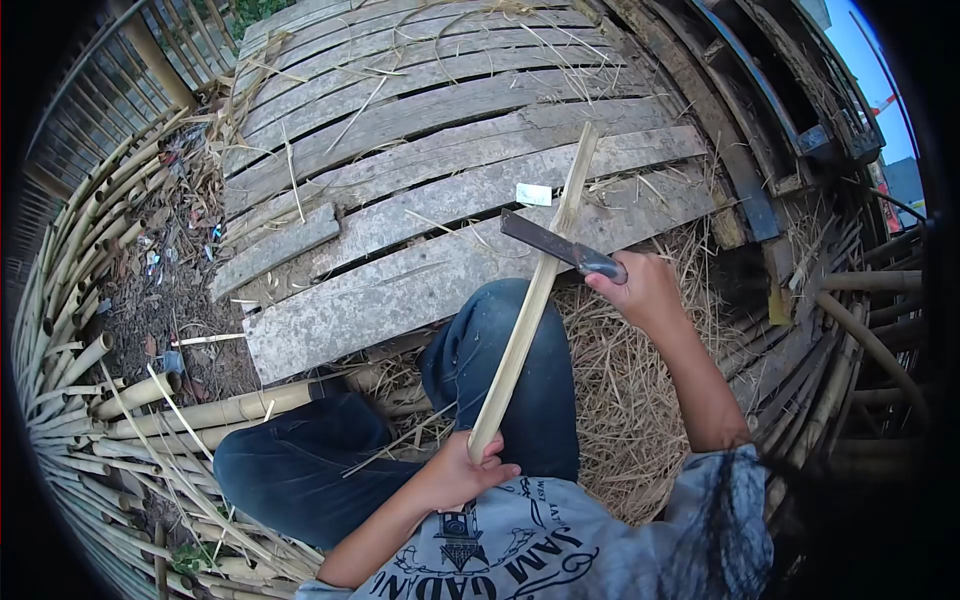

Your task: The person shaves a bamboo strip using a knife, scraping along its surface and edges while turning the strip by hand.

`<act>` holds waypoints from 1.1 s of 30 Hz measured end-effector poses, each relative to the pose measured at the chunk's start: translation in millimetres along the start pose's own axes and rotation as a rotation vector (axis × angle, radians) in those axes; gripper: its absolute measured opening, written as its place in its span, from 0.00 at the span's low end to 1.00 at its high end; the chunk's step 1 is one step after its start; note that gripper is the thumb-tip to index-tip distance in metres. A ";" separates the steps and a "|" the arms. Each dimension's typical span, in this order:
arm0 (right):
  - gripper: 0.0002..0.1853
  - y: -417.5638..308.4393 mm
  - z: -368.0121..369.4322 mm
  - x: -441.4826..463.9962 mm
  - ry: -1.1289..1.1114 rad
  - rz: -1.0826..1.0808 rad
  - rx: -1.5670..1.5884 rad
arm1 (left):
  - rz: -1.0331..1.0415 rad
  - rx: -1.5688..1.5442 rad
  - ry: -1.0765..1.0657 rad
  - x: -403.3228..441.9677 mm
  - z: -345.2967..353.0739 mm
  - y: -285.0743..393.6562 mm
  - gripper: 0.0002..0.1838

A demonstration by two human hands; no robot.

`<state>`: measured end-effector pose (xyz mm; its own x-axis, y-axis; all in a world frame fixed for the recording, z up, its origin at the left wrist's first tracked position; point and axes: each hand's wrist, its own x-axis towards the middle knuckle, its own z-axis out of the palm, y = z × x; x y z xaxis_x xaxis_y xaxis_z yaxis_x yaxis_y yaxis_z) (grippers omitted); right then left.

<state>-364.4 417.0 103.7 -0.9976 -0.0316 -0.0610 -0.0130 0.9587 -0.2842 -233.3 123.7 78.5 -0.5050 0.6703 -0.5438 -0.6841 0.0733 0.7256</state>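
Observation:
A long split bamboo strip (524,335) slants up and away from my lap across my raised knee, its far end over the wooden slats. My left hand (465,470) is closed around its near end, close to my shirt. In my right hand (640,285) is the handle of a broad-bladed knife (540,238). The dark blade lies across the strip a little below its far part and looks to be touching it. My right fingers are wrapped round the handle, partly hidden.
A low slatted wooden platform (400,270) spreads in front, with a small white packet (534,194), a loose short board (275,252) and thin shavings on it. Bamboo poles (210,415) are stacked at the left. Shavings (640,400) cover the ground by my right side. Heavy timber beams (690,110) stand at the right.

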 end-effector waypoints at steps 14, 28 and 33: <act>0.34 23.4 -23.8 12.9 0.110 0.072 -0.200 | 0.060 -0.030 0.002 -4.9 -2.7 -10.1 0.23; 0.34 -5.1 -12.6 -2.3 -0.042 0.017 -0.004 | 0.049 0.053 0.046 -2.4 1.0 -7.2 0.22; 0.32 -17.4 -0.8 -26.5 -0.076 -0.230 -0.104 | 0.106 0.019 0.029 -0.8 -2.1 -25.1 0.22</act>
<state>-337.8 401.5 111.0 -0.9597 -0.2697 -0.0789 -0.2499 0.9475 -0.1993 -216.8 119.8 59.9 -0.5892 0.6535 -0.4751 -0.6159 0.0174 0.7877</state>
